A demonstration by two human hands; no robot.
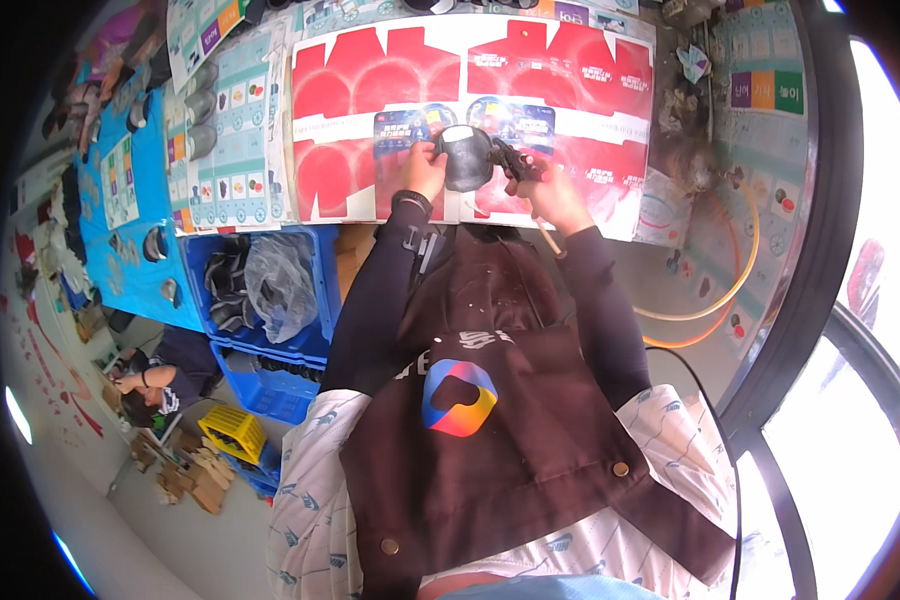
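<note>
Over the red and white printed sheet on the table, my left hand pinches the left edge of a dark, rounded, cup-like piece. A pale patch shows at the top of that piece. My right hand is wrapped round a dark spray gun, its front end close against the piece's right side; whether they touch I cannot tell. A tan hose hangs below the right hand. My fingers hide part of the gun's grip.
Several grey cup-like pieces lie at the table's left. Below them stand blue crates with dark pieces and clear plastic. Yellow and orange hoses curve at the right. Another person is at the lower left, near a yellow crate.
</note>
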